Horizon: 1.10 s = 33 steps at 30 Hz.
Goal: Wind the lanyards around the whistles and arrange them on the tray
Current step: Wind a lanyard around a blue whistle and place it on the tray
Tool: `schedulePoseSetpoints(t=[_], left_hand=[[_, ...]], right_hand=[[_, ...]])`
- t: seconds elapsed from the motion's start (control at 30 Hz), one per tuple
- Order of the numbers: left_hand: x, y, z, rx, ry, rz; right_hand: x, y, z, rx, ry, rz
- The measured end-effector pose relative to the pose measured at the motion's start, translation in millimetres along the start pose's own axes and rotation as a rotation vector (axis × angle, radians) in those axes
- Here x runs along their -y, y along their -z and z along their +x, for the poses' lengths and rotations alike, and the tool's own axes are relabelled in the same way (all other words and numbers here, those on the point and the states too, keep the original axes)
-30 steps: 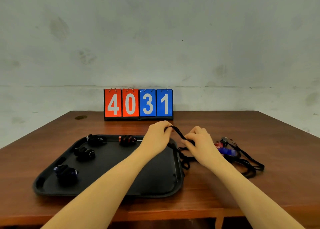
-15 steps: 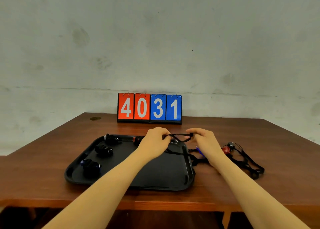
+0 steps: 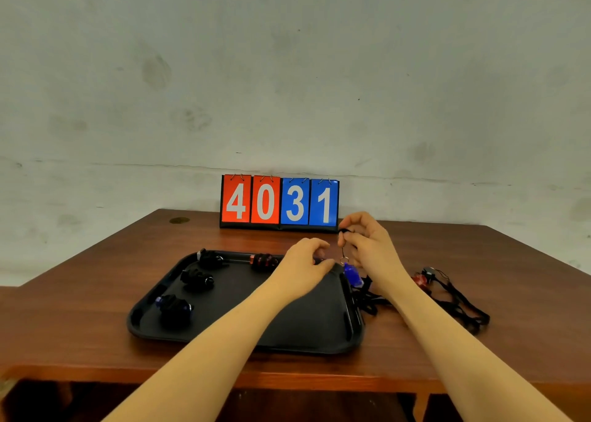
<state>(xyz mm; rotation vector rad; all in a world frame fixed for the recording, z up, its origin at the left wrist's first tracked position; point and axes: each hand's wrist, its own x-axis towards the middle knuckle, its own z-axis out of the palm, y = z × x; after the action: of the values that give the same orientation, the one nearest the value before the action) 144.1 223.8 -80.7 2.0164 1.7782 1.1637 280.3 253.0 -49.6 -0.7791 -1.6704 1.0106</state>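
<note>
Right hand point(image 3: 367, 245) is raised above the far right corner of the black tray point(image 3: 287, 325), fingers curled, pinching the black lanyard point(image 3: 343, 231) near its clip. A blue whistle point(image 3: 352, 274) hangs from that cord by a small metal ring point(image 3: 343, 259), tilted, just over the tray's right rim. The slack of the same lanyard lies bunched on the bench point(image 3: 96, 319) just beside the tray, under the right forearm.

Left hand point(image 3: 303, 261) sits just beside the hanging whistle, over the tray's far edge, fingers loosely curled with thumb and forefinger close together; whether it pinches the cord cannot be told.

On the tray, four wound whistles: one black bundle at the far left corner point(image 3: 211, 259), one below it point(image 3: 196, 279), a blue-tinted bundle nearer the front left point(image 3: 174, 306), and a red whistle wrapped in black cord point(image 3: 263, 260) along the far rim.

On the bench right of the tray, well apart from it, a red whistle point(image 3: 421, 279) lies with its unwound lanyard point(image 3: 460, 306) trailing toward the right.

A flip scoreboard point(image 3: 279, 202) reading 4031 stands at the far edge of the bench against the wall.
</note>
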Motion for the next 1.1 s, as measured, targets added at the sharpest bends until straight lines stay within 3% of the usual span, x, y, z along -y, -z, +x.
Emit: schedulePoseSetpoints(t=[0.13,0.27,0.47,0.57,0.7,0.93,1.1], left_hand=[[-9.6,-13.9,3.0,0.064,0.011,-0.011],[-13.3,-21.3,4.0,0.017,0.022,-0.035],[-0.3,-9.6,-2.8,-0.081,0.043,-0.132],[5.6,1.7,-6.2,-0.13,0.032,-0.186],[9.8,16.5,-7.8,-0.171,-0.055,-0.118],[25.8,36.6,6.6,-0.217,-0.127,0.028],[39.0,41.6,25.3,-0.226,-0.141,0.083]], right_hand=[[11.9,1.1,-6.2,0.034,0.045,0.084],[13.7,4.9,-7.0,0.035,0.094,0.134],[-4.6,11.7,-2.8,-0.272,0.17,-0.082],[-15.9,9.8,-2.2,-0.3,0.152,-0.175],[-27.0,2.0,6.1,-0.228,0.086,-0.342],[-41.6,-18.2,22.8,0.002,0.017,-0.409],[-43.0,-41.5,29.3,0.183,0.008,-0.147]])
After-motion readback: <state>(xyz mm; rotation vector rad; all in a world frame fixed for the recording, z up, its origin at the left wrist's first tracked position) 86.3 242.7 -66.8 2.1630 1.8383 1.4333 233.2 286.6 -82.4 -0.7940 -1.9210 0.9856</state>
